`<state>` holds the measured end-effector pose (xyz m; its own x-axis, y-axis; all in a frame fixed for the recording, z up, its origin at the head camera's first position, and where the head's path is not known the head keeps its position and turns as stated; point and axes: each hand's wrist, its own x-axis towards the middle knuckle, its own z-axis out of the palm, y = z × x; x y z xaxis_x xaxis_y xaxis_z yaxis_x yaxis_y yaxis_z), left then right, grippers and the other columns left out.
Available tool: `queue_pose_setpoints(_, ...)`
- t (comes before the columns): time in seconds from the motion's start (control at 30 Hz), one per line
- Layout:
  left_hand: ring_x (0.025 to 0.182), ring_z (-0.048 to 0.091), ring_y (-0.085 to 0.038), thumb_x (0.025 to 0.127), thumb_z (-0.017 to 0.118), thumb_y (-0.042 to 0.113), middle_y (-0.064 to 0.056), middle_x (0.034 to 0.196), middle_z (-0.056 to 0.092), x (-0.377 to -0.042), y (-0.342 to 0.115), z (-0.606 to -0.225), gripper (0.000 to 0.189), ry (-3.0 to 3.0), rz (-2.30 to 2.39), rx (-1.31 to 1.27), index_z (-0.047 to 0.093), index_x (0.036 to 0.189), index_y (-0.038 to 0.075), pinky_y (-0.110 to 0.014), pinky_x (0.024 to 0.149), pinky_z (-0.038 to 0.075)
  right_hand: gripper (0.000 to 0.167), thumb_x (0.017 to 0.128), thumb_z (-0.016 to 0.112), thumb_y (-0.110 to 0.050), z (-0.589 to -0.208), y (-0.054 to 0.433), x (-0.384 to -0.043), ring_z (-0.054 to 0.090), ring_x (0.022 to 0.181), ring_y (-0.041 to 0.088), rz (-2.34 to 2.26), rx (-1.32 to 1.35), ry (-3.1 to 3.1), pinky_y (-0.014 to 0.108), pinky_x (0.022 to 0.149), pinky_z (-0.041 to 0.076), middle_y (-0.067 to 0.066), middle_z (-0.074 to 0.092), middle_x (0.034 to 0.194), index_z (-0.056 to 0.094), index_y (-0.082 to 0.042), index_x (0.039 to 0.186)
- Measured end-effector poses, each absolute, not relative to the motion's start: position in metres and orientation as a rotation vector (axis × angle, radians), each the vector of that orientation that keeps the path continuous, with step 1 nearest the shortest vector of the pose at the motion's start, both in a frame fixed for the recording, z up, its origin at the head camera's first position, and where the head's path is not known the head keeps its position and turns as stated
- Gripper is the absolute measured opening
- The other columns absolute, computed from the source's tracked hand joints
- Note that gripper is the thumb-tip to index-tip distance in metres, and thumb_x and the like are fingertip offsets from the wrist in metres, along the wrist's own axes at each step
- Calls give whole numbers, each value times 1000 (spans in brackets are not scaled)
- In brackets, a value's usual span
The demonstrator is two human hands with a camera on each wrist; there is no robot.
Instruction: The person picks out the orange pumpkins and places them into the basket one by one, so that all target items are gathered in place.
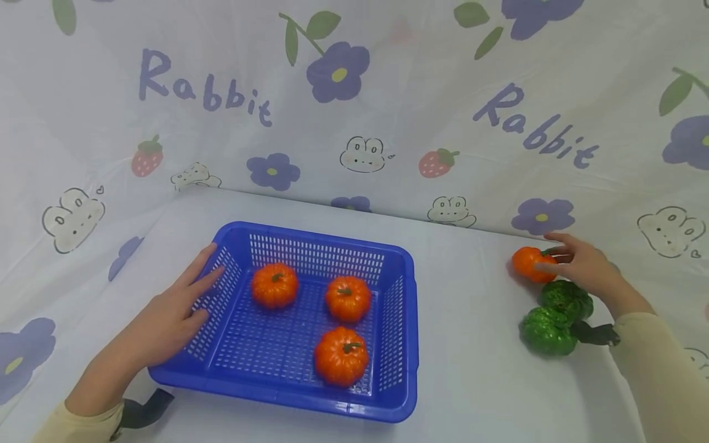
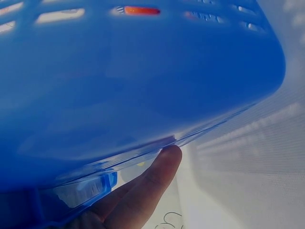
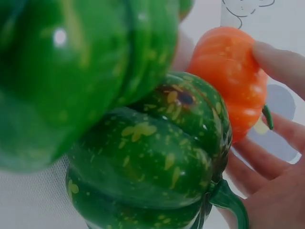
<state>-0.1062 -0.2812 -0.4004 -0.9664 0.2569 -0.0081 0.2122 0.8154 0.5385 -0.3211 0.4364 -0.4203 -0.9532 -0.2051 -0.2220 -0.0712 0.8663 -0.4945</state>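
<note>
My left hand (image 1: 172, 317) lies on the left rim of a blue plastic basket (image 1: 266, 397), its fingers extended over the edge. From the left wrist view, a finger (image 2: 150, 186) touches the basket's rim below its smooth outer wall (image 2: 143, 81). At the far right, my right hand (image 1: 587, 267) holds a small orange pumpkin (image 1: 528, 264), which has a green stem. The right wrist view has the thumb on one side of this pumpkin (image 3: 228, 71) and the fingers on the other, partly hidden behind it. Two green pumpkins, one plain (image 1: 547, 332) and one darker, speckled (image 1: 566, 298), sit just nearer than that hand.
Inside the basket stand three orange pumpkins: one at the back left (image 1: 274, 286), one at the back right (image 1: 348, 299), another at the front right (image 1: 341, 357). White cloth covers the table (image 1: 465, 344). Behind it hangs a patterned curtain (image 1: 388, 104) with flowers and rabbits.
</note>
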Motion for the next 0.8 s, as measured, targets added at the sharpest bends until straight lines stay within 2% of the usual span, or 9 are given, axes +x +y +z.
queue_pose_setpoints(0.33,153,35,-54,101,59,0,-6,183,-4,-107,-281,-401,68,2913,850,377,38,166,-2,-70,114,39,88,100,79,-35,-425,435,-319,44,137,65,-683,-318,2697,78,106,45,46,44,151,33,8,163)
queue_pose_setpoints(0.57,153,35,-53,101,59,0,-5,183,-4,-107,-282,-400,68,2913,855,383,38,166,-2,-70,114,39,84,98,81,-25,-425,435,-316,48,133,64,-690,-350,2678,74,103,51,47,44,150,36,11,158)
queue_pose_setpoints(0.8,154,35,-53,101,60,-1,-5,183,-4,-106,-282,-401,68,2912,861,376,38,166,-2,-70,115,39,81,99,80,-25,-426,436,-319,52,131,63,-690,-357,2687,70,101,54,45,45,149,38,12,157)
